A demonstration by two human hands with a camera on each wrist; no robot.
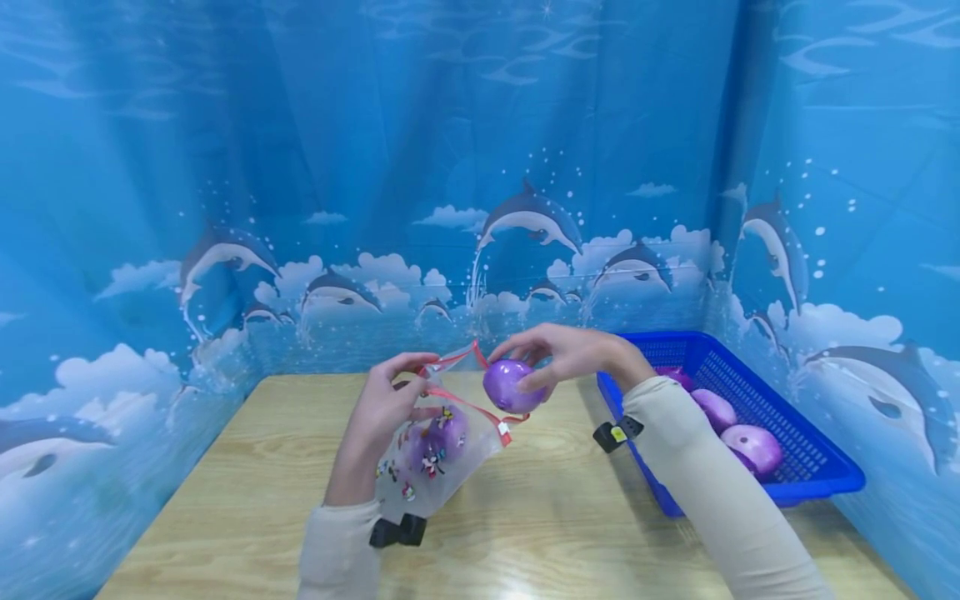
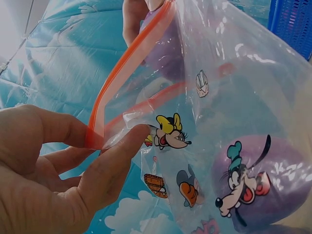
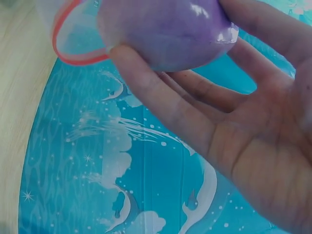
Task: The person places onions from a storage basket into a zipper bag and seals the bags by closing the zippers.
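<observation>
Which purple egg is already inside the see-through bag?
The purple egg behind the cartoon stickers. The right hand holds another outside; the rest lie in the blue basket.

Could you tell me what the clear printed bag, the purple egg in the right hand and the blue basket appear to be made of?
The clear zip bag with cartoon prints looks like thin glossy plastic film: it creases, and an egg shows through it. The purple egg in the right hand seems hard, shiny plastic, judging by its sharp highlights. The blue mesh basket looks like moulded plastic.
</observation>
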